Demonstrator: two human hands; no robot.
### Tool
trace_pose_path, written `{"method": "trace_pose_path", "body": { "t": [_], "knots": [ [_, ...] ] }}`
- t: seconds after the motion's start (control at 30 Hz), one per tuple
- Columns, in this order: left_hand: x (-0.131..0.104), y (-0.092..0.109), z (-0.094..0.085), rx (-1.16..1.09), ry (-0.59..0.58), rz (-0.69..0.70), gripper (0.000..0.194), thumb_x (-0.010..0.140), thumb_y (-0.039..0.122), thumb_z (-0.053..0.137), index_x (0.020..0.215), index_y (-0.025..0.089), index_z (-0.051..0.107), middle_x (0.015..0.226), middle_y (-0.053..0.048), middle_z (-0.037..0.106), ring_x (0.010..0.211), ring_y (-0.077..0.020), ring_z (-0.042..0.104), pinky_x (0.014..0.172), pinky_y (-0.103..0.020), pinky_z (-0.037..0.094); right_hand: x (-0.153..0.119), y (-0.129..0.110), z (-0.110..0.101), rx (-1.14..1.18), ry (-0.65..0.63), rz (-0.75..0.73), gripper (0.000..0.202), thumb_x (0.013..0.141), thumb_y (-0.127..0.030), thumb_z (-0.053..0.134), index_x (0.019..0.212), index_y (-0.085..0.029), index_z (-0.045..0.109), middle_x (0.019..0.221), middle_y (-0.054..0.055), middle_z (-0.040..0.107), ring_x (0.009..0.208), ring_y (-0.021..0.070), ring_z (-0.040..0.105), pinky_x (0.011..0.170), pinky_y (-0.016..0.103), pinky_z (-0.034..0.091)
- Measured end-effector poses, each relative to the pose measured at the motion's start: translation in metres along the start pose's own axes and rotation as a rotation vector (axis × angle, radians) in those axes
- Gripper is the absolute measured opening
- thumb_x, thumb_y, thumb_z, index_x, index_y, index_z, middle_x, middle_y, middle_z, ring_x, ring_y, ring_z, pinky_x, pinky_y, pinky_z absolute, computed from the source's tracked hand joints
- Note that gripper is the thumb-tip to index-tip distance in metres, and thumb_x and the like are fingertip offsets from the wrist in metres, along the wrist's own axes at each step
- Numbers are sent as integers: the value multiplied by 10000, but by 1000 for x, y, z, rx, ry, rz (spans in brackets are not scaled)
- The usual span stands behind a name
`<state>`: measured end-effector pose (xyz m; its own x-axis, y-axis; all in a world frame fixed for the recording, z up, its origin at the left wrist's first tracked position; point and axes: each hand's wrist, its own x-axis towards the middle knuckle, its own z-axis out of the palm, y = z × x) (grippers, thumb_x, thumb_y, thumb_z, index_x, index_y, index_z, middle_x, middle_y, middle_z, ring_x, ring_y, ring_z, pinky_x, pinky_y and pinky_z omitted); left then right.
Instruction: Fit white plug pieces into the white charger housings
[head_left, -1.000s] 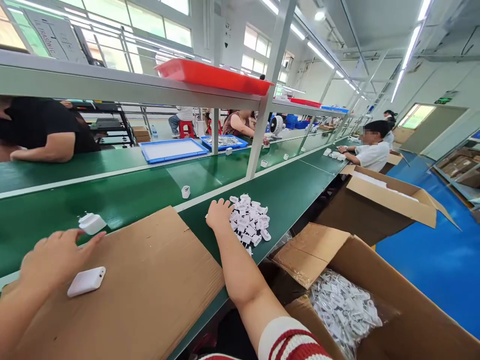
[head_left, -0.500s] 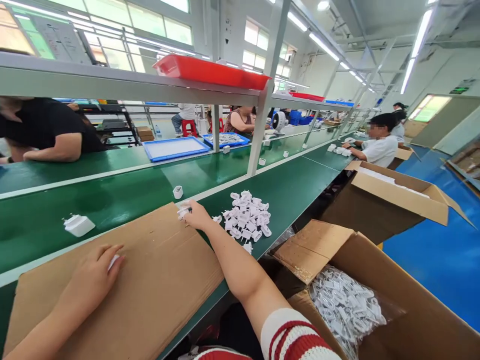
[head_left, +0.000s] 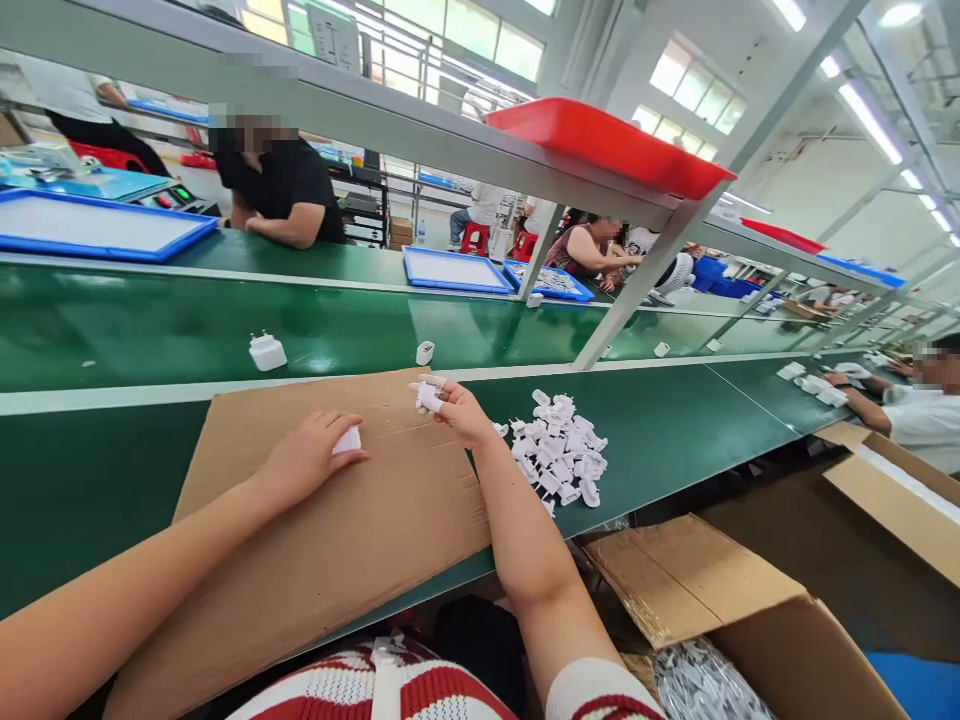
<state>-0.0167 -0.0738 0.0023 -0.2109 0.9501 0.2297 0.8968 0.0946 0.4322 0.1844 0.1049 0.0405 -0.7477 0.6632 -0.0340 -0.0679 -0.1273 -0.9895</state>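
My left hand (head_left: 311, 455) rests over the brown cardboard sheet (head_left: 337, 540), its fingers closed round a white plastic piece (head_left: 347, 440). Near the sheet's far right corner, my right hand (head_left: 456, 408) pinches a small white plug part (head_left: 429, 396) between thumb and fingers. Right of that hand lies a heap of white plug parts (head_left: 559, 450) on the green bench. Beyond the sheet, a white adapter (head_left: 268, 352) with its pins up and a smaller white housing (head_left: 425, 352) sit on the green belt.
Above the belt a shelf carries a red tray (head_left: 607, 140), held by a slanted metal post (head_left: 637, 285). An open carton (head_left: 720, 580) with a bag of white parts stands at the lower right. Across the belt are blue-rimmed trays (head_left: 457, 270) and seated people.
The view has swung left and tilted. My left hand has come closer to my right hand, the piece still in it. My right hand keeps its small white part, now raised in a pinch.
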Motion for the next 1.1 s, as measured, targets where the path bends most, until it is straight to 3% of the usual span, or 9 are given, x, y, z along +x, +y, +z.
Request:
{"method": "trace_pose_path", "body": {
  "t": [0.13, 0.2, 0.37, 0.47, 0.63, 0.77, 0.87, 0.93, 1.1],
  "knots": [
    [3, 12, -3, 71, 76, -134, 479, 862, 637, 563, 1034, 208, 689, 1163, -149, 708, 1148, -360, 635, 918, -442, 542, 2, 8, 8, -63, 11, 14, 497, 675, -238, 767, 1169, -213, 712, 963, 28, 765, 751, 116, 645, 621, 209, 454],
    [3, 14, -2, 47, 78, -172, 431, 859, 606, 582, 984, 213, 707, 1234, -146, 688, 1181, -360, 621, 946, -446, 535, 2, 14, 15, -119, 58, 10, 526, 643, -243, 819, 1156, -211, 706, 899, 9, 738, 752, 113, 644, 686, 230, 498],
    [-2, 7, -6, -107, -119, -76, 442, 774, 484, 646, 1114, 209, 710, 1535, -142, 468, 1388, -369, 470, 1092, -463, 470, -1, 29, 33, -265, 21, 26, 470, 578, -369, 915, 974, -194, 733, 863, 6, 714, 753, 121, 639, 795, 286, 537],
    [-7, 5, -12, -184, -196, -33, 487, 795, 436, 590, 1228, 215, 614, 1373, -129, 547, 1249, -310, 563, 991, -408, 516, -3, 35, 38, -304, -73, 40, 456, 590, -439, 908, 949, -198, 760, 942, 36, 753, 823, 154, 669, 854, 325, 548],
    [-5, 13, -16, 16, -109, -91, 293, 847, 489, 634, 936, 211, 617, 978, -77, 639, 911, -261, 630, 721, -330, 461, -5, 36, 37, -293, -95, 48, 446, 611, -466, 887, 962, -209, 785, 993, 48, 774, 896, 186, 702, 929, 369, 555],
    [-2, 17, -12, 137, -80, -114, 370, 861, 563, 674, 818, 197, 650, 881, -87, 658, 840, -253, 636, 663, -321, 398, -3, 35, 35, -252, -56, 65, 491, 604, -461, 891, 1007, -206, 777, 939, 39, 772, 875, 180, 700, 926, 374, 562],
    [-2, 19, -9, -26, -83, -132, 338, 821, 532, 725, 857, 198, 693, 884, -70, 683, 834, -237, 641, 697, -311, 418, -1, 36, 38, -236, -7, 38, 472, 609, -450, 886, 990, -199, 766, 945, 45, 770, 866, 181, 693, 900, 365, 565],
    [-2, 21, -7, -206, -71, -163, 318, 832, 500, 693, 960, 211, 727, 919, -50, 713, 843, -228, 644, 724, -308, 437, -4, 35, 43, -273, 21, -17, 392, 689, -428, 837, 1000, -203, 758, 995, 51, 768, 878, 183, 688, 879, 353, 566],
    [-3, 26, 0, -553, -60, -208, 497, 809, 580, 651, 1114, 196, 727, 957, -32, 758, 793, -217, 631, 739, -322, 476, -20, 29, 60, -737, -17, -372, 264, 883, -196, 604, 1112, -226, 733, 1073, 64, 728, 1012, 212, 625, 908, 356, 522]
  ]
}}
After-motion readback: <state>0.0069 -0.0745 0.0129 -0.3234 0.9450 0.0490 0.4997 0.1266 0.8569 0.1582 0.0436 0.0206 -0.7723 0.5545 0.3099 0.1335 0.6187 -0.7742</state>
